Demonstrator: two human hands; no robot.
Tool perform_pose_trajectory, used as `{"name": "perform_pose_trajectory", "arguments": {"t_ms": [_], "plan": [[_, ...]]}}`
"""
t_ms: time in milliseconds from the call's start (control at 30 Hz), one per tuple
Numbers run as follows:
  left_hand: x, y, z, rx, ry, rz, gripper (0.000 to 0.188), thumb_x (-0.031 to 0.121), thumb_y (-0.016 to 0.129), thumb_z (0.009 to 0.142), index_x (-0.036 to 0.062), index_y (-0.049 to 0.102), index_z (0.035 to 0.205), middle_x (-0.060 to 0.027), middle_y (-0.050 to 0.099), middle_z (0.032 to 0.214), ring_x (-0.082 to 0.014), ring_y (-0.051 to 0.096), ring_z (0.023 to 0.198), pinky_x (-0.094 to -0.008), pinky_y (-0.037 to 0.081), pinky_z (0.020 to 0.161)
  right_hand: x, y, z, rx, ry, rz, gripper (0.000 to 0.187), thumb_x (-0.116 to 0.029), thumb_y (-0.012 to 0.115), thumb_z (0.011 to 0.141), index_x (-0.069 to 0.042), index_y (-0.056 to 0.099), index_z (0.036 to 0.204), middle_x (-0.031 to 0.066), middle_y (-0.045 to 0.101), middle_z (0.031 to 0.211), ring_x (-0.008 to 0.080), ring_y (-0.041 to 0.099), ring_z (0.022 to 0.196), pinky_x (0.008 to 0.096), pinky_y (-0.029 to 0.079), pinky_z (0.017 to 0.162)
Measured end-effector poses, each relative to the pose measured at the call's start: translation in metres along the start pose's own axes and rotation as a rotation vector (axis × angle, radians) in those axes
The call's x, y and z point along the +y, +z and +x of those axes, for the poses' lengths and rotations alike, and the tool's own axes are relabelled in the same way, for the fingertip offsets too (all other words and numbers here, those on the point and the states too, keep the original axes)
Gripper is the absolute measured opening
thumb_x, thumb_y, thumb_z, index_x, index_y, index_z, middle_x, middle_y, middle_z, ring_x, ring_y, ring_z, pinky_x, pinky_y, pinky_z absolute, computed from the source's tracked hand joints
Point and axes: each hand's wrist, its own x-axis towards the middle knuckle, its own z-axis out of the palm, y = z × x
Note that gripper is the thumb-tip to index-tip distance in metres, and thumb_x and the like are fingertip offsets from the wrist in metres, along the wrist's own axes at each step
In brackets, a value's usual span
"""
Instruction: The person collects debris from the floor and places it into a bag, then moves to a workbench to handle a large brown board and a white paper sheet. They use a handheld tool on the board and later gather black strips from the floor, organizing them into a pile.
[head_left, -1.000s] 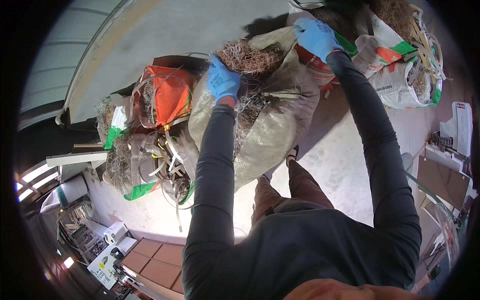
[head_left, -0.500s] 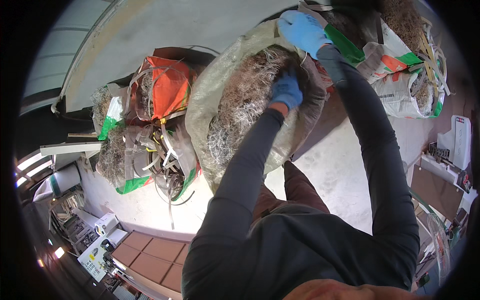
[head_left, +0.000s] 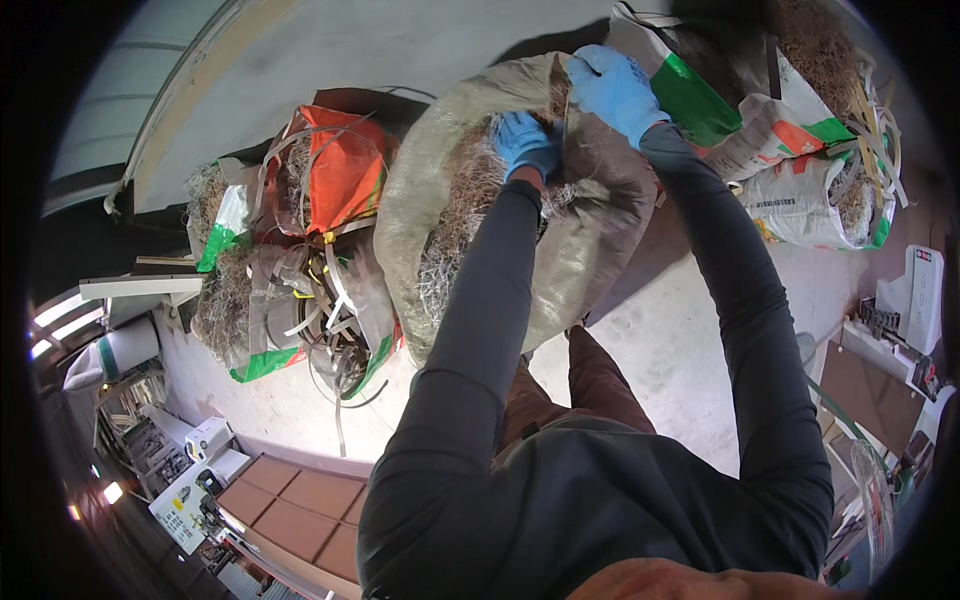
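A large, pale, translucent woven sack (head_left: 410, 195) stands upright in front of me, its mouth wide and its rim rolled outward. Tangled wiry shavings (head_left: 462, 205), brown and silvery, fill it. My left hand (head_left: 527, 147), in a blue glove, is down in the mouth near the far side, its fingers curled into the shavings and partly hidden by them. At the far right of the rim my right hand (head_left: 615, 95), also blue-gloved, is closed on the sack's edge.
Left of the sack stand an orange bag (head_left: 342, 165) of shavings and a clear bag (head_left: 370, 285) with curled strips. More filled white bags (head_left: 790, 205) are at the right. A grey wall (head_left: 400, 45) rises behind; a brown-topped bench (head_left: 295, 505) is at lower left.
My left hand has moved up and left across the shavings, out of the deeper right side. The sack's right rim now folds further inward, and my right hand has shifted slightly down and right.
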Motion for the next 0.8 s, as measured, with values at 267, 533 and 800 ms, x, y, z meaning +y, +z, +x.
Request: {"name": "perform_pose_trajectory", "arguments": {"t_ms": [267,533,800], "plan": [[-0.013,-0.084,-0.032,-0.301,0.547,-0.96,0.058,0.019,0.071,0.091,-0.0026,0.052,0.142,-0.0185,0.062,0.138,-0.0283,0.062,0.119,-0.0382,0.049,0.102,-0.024,0.007,0.012,-0.052,0.069,-0.031,0.029,-0.025,0.065,0.096,-0.001,0.069,0.113,0.0121,0.074,0.104,0.0216,0.073,0.086,0.0353,0.057,0.082],[-0.097,-0.182,-0.161,-0.291,0.162,-1.181,0.056,0.018,0.07,0.097,-0.0016,0.05,0.146,-0.009,0.061,0.137,-0.0169,0.058,0.121,-0.0296,0.046,0.105,-0.124,-0.016,-0.032,-0.115,-0.415,-0.108,0.037,-0.026,0.069,0.096,-0.001,0.067,0.124,0.0141,0.072,0.117,0.0213,0.069,0.104,0.0314,0.053,0.093],[-0.156,-0.194,-0.214,-0.033,-0.247,-1.656,0.052,0.04,0.064,0.1,0.0061,0.058,0.14,-0.0126,0.063,0.134,-0.0293,0.061,0.121,-0.0437,0.047,0.103,-0.173,0.066,-0.082,-0.541,-0.309,-0.75,0.043,-0.026,0.059,0.104,-0.001,0.056,0.139,0.0107,0.069,0.126,0.0221,0.067,0.115,0.0323,0.055,0.092]]}}
